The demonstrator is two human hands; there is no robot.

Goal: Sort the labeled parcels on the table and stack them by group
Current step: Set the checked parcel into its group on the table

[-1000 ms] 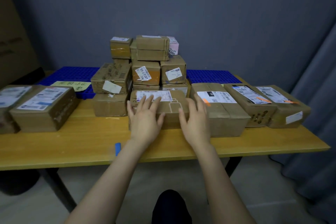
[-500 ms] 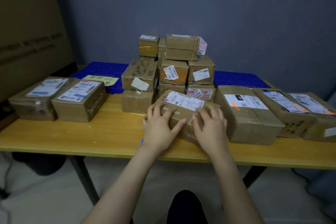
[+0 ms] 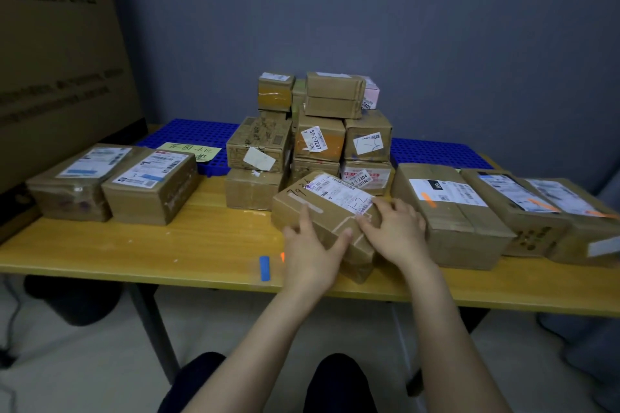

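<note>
**Tilted parcel at the front edge, two-hand hold**

Left hand (image 3: 310,256) clamps the parcel's (image 3: 323,211) near-left side, thumb splayed on the front face and forefinger on top. Right hand (image 3: 397,233) curls over the labelled right end. The parcel sits skewed at front centre of the table (image 3: 151,245), low corner near the edge.

Risks: if the grip slips on the tape, it drops to the floor. If it swings back, it clips the loose central pile (image 3: 318,144) just behind, and the top boxes could topple.

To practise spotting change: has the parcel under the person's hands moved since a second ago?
Yes. The parcel has turned askew to the big parcel beside it, one corner now nearer the table's front edge.
</note>
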